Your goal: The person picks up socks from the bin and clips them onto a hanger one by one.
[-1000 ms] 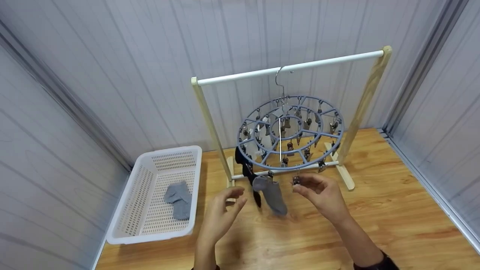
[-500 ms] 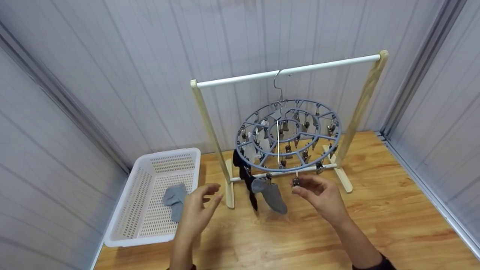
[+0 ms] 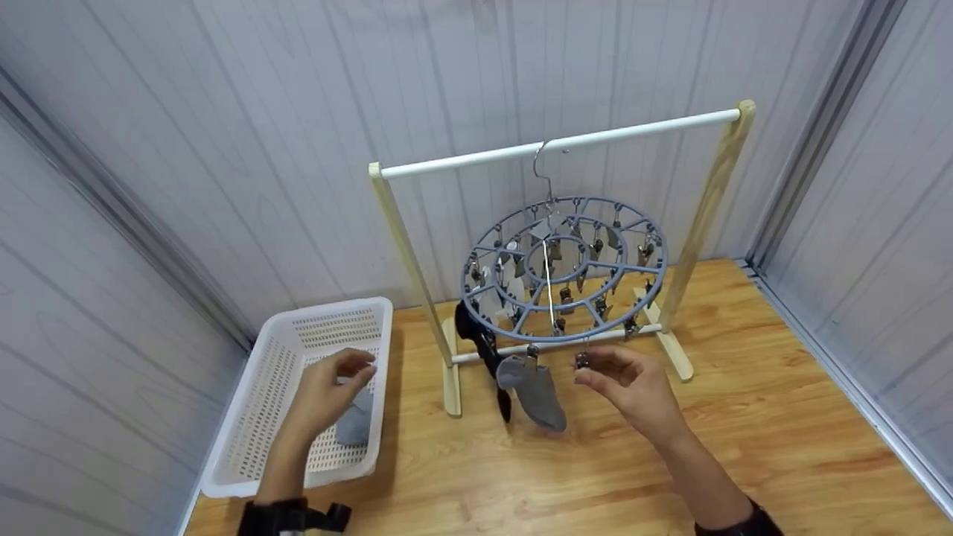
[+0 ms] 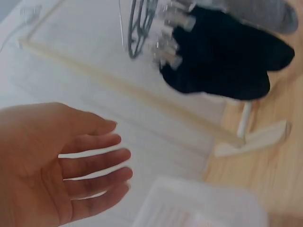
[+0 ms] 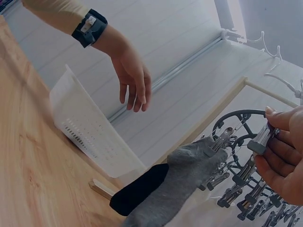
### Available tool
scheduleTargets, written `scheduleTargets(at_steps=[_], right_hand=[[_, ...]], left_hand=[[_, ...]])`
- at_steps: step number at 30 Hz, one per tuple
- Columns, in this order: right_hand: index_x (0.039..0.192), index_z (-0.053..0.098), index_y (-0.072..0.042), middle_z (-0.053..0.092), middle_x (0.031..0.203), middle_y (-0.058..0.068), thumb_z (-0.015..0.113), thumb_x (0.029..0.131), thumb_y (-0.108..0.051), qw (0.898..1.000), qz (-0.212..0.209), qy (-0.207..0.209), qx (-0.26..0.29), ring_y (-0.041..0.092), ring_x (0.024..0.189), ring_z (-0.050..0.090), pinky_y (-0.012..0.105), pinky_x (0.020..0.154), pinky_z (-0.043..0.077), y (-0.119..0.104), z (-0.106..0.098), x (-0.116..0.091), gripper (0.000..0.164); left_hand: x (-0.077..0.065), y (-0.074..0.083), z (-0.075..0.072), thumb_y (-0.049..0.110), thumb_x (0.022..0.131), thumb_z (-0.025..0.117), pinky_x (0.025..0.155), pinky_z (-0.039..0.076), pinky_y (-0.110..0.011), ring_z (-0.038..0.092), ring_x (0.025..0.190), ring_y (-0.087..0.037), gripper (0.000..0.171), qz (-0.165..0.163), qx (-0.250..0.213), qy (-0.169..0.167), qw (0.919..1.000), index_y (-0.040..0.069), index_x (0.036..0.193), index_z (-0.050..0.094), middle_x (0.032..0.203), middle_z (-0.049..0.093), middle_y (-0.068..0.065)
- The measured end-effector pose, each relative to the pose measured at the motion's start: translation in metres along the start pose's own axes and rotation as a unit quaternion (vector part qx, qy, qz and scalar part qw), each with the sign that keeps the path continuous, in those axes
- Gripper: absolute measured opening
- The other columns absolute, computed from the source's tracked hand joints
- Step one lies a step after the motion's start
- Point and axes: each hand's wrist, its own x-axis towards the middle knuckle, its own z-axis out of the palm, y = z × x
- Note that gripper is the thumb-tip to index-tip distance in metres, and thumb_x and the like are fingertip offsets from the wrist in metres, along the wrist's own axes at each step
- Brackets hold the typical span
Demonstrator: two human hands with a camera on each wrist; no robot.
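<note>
Above the white basket (image 3: 378,417) hovers my left hand (image 3: 327,391), fingers loosely bent and holding nothing. Below it in the basket lies a grey sock (image 3: 354,423), partly hidden by the hand. My right hand (image 3: 629,383) pinches a metal clip (image 5: 260,139) at the front rim of the round blue-grey drying hanger (image 3: 566,339). Just left of that clip a grey sock (image 3: 537,394) hangs from another clip. Dark socks (image 4: 227,54) hang further left on the same hanger.
The hanger hooks over the white bar (image 3: 476,157) of a stand with wooden legs (image 3: 406,253). Several clips dangle from its rings. Panelled walls (image 3: 223,149) enclose the wooden tabletop (image 3: 595,476) at the back and both sides.
My left hand has moved left, from beside the hanging socks to over the basket. The right hand keeps pinching the clip. The view has shifted slightly.
</note>
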Motion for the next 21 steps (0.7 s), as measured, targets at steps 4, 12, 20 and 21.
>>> scheduleTargets(at_steps=[4, 12, 20, 21], right_hand=[[0.118, 0.069, 0.014, 0.074, 0.109, 0.025, 0.074, 0.092, 0.011, 1.0, -0.007, -0.007, 0.01, 0.021, 0.097, 0.075, 0.033, 0.085, 0.063, 0.001, 0.0, 0.0, 0.026], [0.117, 0.071, 0.011, 0.071, 0.109, 0.031, 0.075, 0.092, 0.01, 1.0, -0.011, -0.011, 0.0, 0.023, 0.095, 0.076, 0.034, 0.084, 0.063, 0.0, -0.001, 0.0, 0.025], [0.115, 0.071, 0.011, 0.071, 0.109, 0.03, 0.075, 0.092, 0.01, 1.0, -0.001, -0.006, -0.007, 0.022, 0.094, 0.076, 0.032, 0.085, 0.063, -0.001, -0.001, -0.001, 0.023], [0.115, 0.071, 0.011, 0.072, 0.108, 0.029, 0.075, 0.092, 0.01, 1.0, -0.002, -0.007, -0.007, 0.022, 0.094, 0.076, 0.032, 0.085, 0.063, -0.001, -0.001, -0.001, 0.023]], left_hand=[[0.012, -0.02, -0.009, 0.012, 0.102, 0.071, 0.092, 0.057, -0.049, 0.073, 0.103, -0.032, 0.016, -0.022, 0.006, -0.011, 0.9997, 0.004, 0.116, 0.076, 0.106, 0.078, -0.01], [0.031, -0.06, -0.008, 0.012, 0.098, 0.071, 0.082, 0.058, -0.05, 0.073, 0.098, -0.04, 0.02, -0.048, 0.073, -0.017, 0.9961, -0.004, 0.11, 0.074, 0.101, 0.077, -0.02], [0.048, -0.102, -0.011, 0.017, 0.093, 0.072, 0.086, 0.056, -0.056, 0.071, 0.095, -0.043, 0.023, -0.08, 0.128, -0.045, 0.9876, -0.003, 0.103, 0.074, 0.1, 0.076, -0.024], [0.051, -0.107, -0.012, 0.018, 0.092, 0.071, 0.085, 0.056, -0.057, 0.071, 0.094, -0.043, 0.023, -0.08, 0.135, -0.048, 0.9864, -0.003, 0.101, 0.074, 0.099, 0.076, -0.024]])
